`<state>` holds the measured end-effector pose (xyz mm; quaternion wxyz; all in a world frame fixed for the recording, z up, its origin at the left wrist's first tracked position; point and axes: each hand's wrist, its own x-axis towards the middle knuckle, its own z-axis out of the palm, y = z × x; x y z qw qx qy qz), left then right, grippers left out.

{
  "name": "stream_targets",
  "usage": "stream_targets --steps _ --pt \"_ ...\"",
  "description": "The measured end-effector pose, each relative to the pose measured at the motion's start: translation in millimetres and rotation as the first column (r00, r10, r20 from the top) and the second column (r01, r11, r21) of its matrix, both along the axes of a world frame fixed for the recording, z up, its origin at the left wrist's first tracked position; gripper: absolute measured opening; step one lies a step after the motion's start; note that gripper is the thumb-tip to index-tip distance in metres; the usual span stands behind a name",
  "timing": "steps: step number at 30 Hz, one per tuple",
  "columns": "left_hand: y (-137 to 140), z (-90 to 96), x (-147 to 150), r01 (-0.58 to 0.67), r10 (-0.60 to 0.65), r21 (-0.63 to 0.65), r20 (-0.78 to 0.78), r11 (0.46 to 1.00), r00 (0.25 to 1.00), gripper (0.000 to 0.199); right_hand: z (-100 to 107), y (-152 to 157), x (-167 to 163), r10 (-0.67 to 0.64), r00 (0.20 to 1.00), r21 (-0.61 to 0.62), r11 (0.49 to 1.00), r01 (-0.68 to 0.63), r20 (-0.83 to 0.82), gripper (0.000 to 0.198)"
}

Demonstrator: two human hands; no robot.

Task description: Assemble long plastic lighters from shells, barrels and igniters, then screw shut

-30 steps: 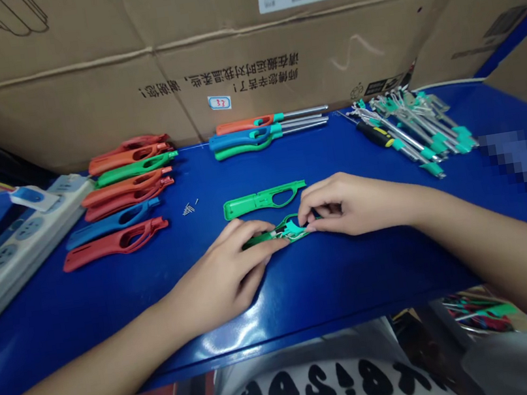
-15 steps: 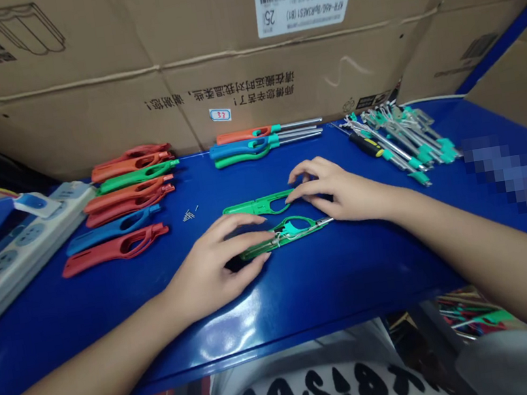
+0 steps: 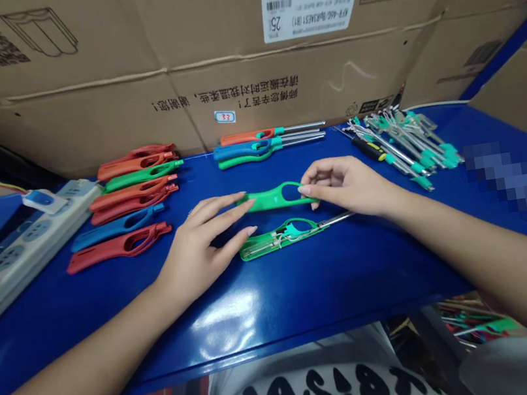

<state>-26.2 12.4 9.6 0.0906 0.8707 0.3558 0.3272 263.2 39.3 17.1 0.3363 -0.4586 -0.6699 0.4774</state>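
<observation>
Between the thumb and fingers of my right hand (image 3: 341, 187) is the trigger-loop end of a green lighter shell half (image 3: 264, 200), its smooth outer face up. My left hand (image 3: 205, 239) is open, two fingertips at the shell's other end and the thumb held apart below. Just nearer to me lies the matching lighter half (image 3: 280, 240) on the blue table. It is open side up, with a clear tank, wires, a teal trigger and a metal tube in it. The tube reaches right, below my right hand.
Several coloured lighter shells (image 3: 125, 246) lie at left beside a white power strip (image 3: 27, 239). Closed lighters (image 3: 244, 149) lie at the back, near a cardboard box (image 3: 226, 77). At right are a screwdriver (image 3: 369, 148) and a pile of metal tube assemblies (image 3: 408, 143).
The green shell half was lying inner face up and now shows its outer face, gripped by my right hand. My left hand has moved from the filled half to the shell's left end.
</observation>
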Motion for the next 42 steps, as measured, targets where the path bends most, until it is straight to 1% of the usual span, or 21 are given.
stream_targets --steps 1,2,4,5,6,8,10,12,15,17,19,23,29,33,42 --pt "0 0.9 0 0.018 -0.018 0.029 -0.008 0.999 1.000 0.035 1 -1 -2 0.009 0.999 -0.077 0.997 -0.013 -0.046 0.033" --pt "0 1.7 -1 0.034 -0.033 0.054 -0.016 0.998 0.999 0.035 1 -1 -3 0.027 0.997 -0.129 0.991 -0.036 -0.076 0.034" --pt "-1 2.6 -1 0.063 -0.061 0.091 -0.024 0.994 0.998 0.033 1 -2 -4 0.077 0.991 -0.174 0.980 -0.095 -0.110 0.034" --pt "-2 2.8 -1 0.077 -0.075 0.096 -0.022 0.992 0.997 0.031 1 -3 -4 0.106 0.988 -0.166 0.978 -0.124 -0.113 0.035" --pt "-3 2.8 -1 0.088 -0.087 0.088 -0.013 0.992 0.996 0.030 1 -3 -3 0.137 0.986 -0.133 0.980 -0.150 -0.100 0.035" --pt "-6 2.6 0 0.101 -0.102 0.044 0.021 0.994 0.995 0.028 0 -5 -3 0.205 0.979 -0.003 0.979 -0.205 -0.007 0.038" --pt "-10 2.6 2 0.104 -0.103 -0.020 0.047 0.994 0.994 0.029 1 -7 -3 0.248 0.958 0.143 0.953 -0.268 0.145 0.043" --pt "-14 2.5 4 0.112 -0.109 -0.075 0.042 0.991 0.993 0.031 3 -8 -3 0.258 0.927 0.240 0.915 -0.325 0.271 0.045" --pt "-15 1.8 4 0.127 -0.129 -0.126 -0.014 0.984 0.991 0.033 2 -9 -3 0.275 0.895 0.320 0.863 -0.391 0.352 0.036" --pt "-15 0.6 4 0.134 -0.143 -0.144 -0.054 0.980 0.988 0.033 0 -8 -4 0.293 0.884 0.360 0.831 -0.424 0.365 0.032" --pt "-14 -0.7 3 0.132 -0.146 -0.154 -0.083 0.979 0.986 0.034 -3 -8 -4 0.300 0.879 0.384 0.813 -0.438 0.370 0.030" --pt "-13 -2.3 3 0.118 -0.134 -0.150 -0.101 0.982 0.986 0.036 -6 -8 -6 0.302 0.864 0.380 0.804 -0.458 0.403 0.030" --pt "-14 -1.3 3 0.112 -0.129 -0.159 -0.103 0.981 0.986 0.035 -6 -9 -7 0.294 0.855 0.378 0.801 -0.465 0.428 0.030" --pt "-14 -0.9 2 0.104 -0.123 -0.183 -0.095 0.978 0.988 0.031 -7 -9 -8 0.290 0.848 0.381 0.796 -0.471 0.443 0.030" --pt "-13 -0.6 4 0.099 -0.116 -0.187 -0.082 0.977 0.990 0.027 -6 -10 -9 0.287 0.845 0.380 0.795 -0.473 0.452 0.030"
